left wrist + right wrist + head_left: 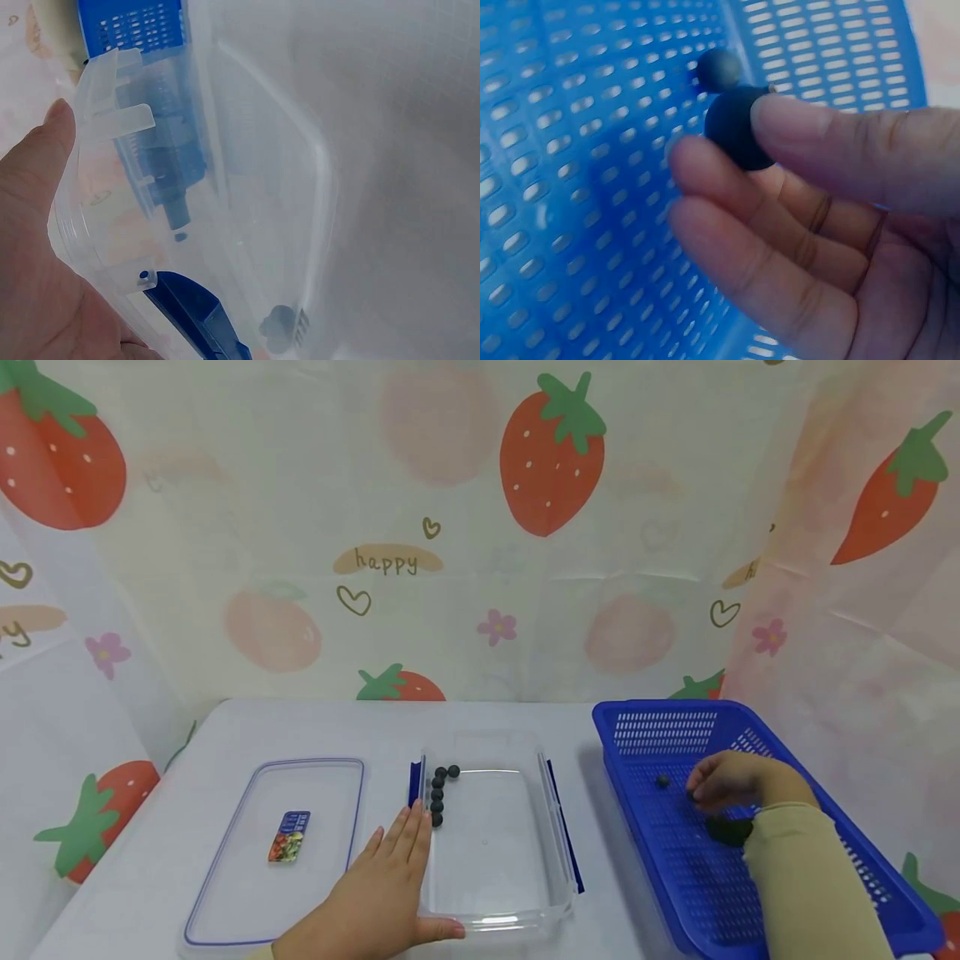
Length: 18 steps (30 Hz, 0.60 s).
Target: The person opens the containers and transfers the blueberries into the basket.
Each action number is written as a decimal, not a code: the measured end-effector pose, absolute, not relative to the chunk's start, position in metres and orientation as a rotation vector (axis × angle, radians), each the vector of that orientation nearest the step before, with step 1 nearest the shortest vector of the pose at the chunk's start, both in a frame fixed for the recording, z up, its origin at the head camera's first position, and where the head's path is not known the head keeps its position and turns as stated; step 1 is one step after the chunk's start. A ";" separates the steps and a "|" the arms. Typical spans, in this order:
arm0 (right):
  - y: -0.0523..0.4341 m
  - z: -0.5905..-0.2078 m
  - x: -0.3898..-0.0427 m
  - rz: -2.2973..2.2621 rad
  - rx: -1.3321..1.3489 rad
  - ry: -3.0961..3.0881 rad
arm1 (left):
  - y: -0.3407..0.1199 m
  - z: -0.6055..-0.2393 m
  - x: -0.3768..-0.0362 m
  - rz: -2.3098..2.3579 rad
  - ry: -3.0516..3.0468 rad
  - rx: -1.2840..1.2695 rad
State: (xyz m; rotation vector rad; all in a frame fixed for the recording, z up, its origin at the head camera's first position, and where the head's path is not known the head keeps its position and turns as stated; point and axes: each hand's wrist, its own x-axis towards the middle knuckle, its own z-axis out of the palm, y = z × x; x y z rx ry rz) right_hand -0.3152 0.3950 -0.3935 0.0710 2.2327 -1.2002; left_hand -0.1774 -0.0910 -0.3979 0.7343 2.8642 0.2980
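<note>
In the head view my left hand [375, 893] lies with straight fingers along the left side of a clear plastic box [495, 920], its thumb at the near edge. Several small dark balls [437, 795] line the inside of the box's left wall, the farthest one turned toward the right. Over a blue perforated basket [671, 705], my right hand [731, 778] pinches a dark round ball [733, 129] between thumb and fingertip, as the right wrist view shows up close. Another dark ball [718, 70] sits on the basket floor just beyond it. A dark green clump [726, 832] lies under the right wrist.
To the left of the box, a clear lid with a blue-lined rim [212, 852] lies flat and carries a colourful label [289, 837]. Blue latches [566, 827] flank the box. A strawberry-printed sheet [487, 560] rises behind the white table [397, 722].
</note>
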 end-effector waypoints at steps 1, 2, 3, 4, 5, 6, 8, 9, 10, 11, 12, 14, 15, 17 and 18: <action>0.395 -0.394 -0.315 -1.188 0.090 2.230 | -0.091 -0.398 -0.178 0.298 2.862 0.731; 0.394 -0.395 -0.314 -1.173 0.106 2.231 | -0.091 -0.398 -0.178 0.298 2.859 0.728; 0.394 -0.396 -0.313 -1.159 0.117 2.233 | -0.091 -0.398 -0.178 0.298 2.858 0.726; 0.394 -0.396 -0.313 -1.146 0.131 2.235 | -0.091 -0.399 -0.178 0.302 2.855 0.722; 0.394 -0.397 -0.313 -1.135 0.138 2.235 | -0.091 -0.399 -0.178 0.302 2.854 0.720; 0.394 -0.398 -0.313 -1.117 0.144 2.241 | -0.091 -0.399 -0.178 0.304 2.852 0.719; 0.394 -0.399 -0.313 -1.089 0.163 2.256 | -0.091 -0.399 -0.177 0.306 2.853 0.722; 0.395 -0.399 -0.312 -1.078 0.173 2.262 | -0.091 -0.398 -0.177 0.308 2.854 0.727; 0.395 -0.399 -0.312 -1.069 0.181 2.266 | -0.092 -0.398 -0.177 0.309 2.856 0.731; 0.395 -0.399 -0.312 -1.060 0.189 2.271 | -0.092 -0.398 -0.177 0.306 2.859 0.736; 0.395 -0.399 -0.312 -1.052 0.188 2.272 | -0.092 -0.397 -0.177 0.306 2.859 0.740; 0.395 -0.399 -0.312 -1.053 0.194 2.265 | -0.092 -0.396 -0.177 0.303 2.861 0.744; 0.395 -0.398 -0.312 -1.052 0.196 2.265 | -0.092 -0.396 -0.177 0.300 2.861 0.745; 0.396 -0.397 -0.312 -1.056 0.190 2.265 | -0.091 -0.396 -0.177 0.297 2.860 0.746; 0.396 -0.396 -0.312 -1.055 0.188 2.267 | -0.091 -0.396 -0.177 0.296 2.860 0.745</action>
